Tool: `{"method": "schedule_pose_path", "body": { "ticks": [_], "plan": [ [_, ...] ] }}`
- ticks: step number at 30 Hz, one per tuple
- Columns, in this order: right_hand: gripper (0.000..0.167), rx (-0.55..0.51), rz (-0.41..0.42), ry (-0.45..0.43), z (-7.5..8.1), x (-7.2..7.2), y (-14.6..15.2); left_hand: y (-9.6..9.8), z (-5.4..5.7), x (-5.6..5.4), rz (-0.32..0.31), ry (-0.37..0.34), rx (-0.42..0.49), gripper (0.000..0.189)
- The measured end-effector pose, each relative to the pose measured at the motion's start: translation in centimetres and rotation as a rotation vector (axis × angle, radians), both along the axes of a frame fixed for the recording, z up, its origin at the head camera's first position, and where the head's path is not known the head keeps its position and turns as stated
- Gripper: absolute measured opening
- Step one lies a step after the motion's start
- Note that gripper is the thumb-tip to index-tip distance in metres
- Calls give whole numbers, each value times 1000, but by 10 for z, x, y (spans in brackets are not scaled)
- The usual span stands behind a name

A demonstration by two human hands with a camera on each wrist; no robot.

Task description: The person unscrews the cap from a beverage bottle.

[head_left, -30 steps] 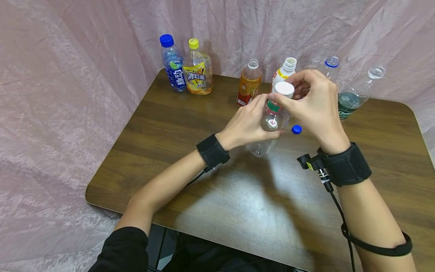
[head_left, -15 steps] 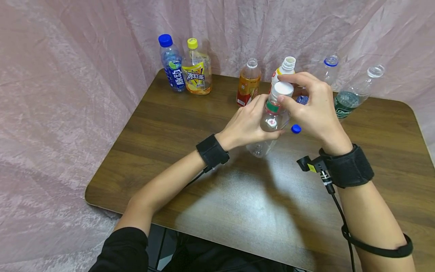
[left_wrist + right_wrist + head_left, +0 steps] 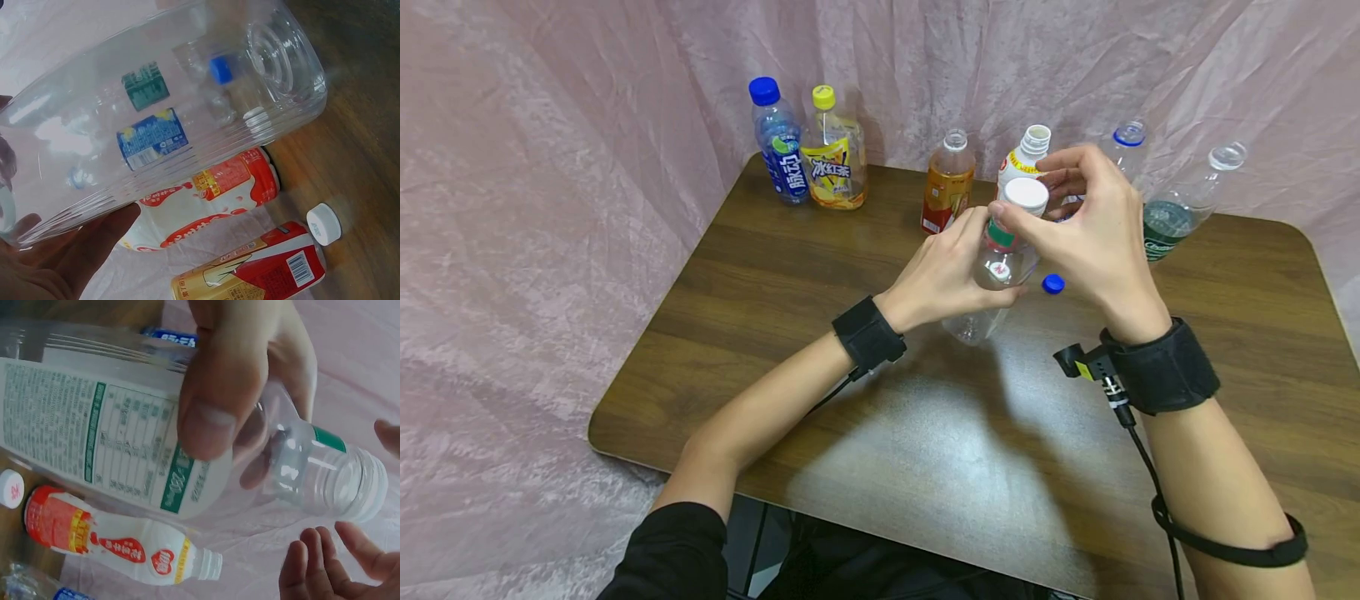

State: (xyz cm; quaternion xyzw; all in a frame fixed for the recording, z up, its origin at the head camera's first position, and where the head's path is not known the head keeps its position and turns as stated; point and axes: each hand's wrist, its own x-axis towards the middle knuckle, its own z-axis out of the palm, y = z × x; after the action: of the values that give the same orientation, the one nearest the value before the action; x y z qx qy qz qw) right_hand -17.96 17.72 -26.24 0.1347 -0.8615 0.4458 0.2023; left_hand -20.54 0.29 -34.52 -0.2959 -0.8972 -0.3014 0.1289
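Gripping a clear plastic bottle (image 3: 1006, 265) round its upper body with the left hand (image 3: 947, 273), thumb pressed across a white and green label (image 3: 125, 434), other fingers wrapped behind. Holding it at a slant over the wooden table (image 3: 760, 350), neck end up, between both hands. Cannot tell of any contact between its base and the wood. Ending at the top, in the head view, in a white round like a cap (image 3: 1027, 192).

Reaching about the neck with the right hand (image 3: 1097, 237), thumb spread well away from loosely bent fingers (image 3: 319, 559), bottle neck lying in the gap. Cannot tell of any light touch there.

Can see a blue cap (image 3: 1053, 284) on the wood just right of the bottle. Can see along the back, left to right, a blue-capped bottle (image 3: 784, 154) beside a yellow-capped bottle (image 3: 837, 171), then a gold-and-red-labelled bottle (image 3: 946, 196), a white bottle (image 3: 1017, 162), a blue-ringed clear bottle (image 3: 1122, 154) and a green-labelled bottle (image 3: 1167, 225), all before a pink curtain (image 3: 910, 75).
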Motion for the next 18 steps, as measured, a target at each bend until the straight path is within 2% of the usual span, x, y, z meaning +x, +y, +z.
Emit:
{"method": "schedule_pose_path", "body": {
  "ticks": [5, 8, 14, 18],
  "plan": [
    [54, 4, -56, 9, -4, -2, -5, 0, -2, 0, -1, 27, 1, 91],
    [48, 7, -62, 12, -4, -1, -6, 0, -3, -1, -3, 29, 3, 92],
    [38, -7, -14, 27, 0, 2, -5, -1, -2, -1, -6, 25, 3, 93],
    [38, -55, 46, 8, 2, 2, -4, -1, -1, -2, -14, 30, 6, 93]
  ]
}}
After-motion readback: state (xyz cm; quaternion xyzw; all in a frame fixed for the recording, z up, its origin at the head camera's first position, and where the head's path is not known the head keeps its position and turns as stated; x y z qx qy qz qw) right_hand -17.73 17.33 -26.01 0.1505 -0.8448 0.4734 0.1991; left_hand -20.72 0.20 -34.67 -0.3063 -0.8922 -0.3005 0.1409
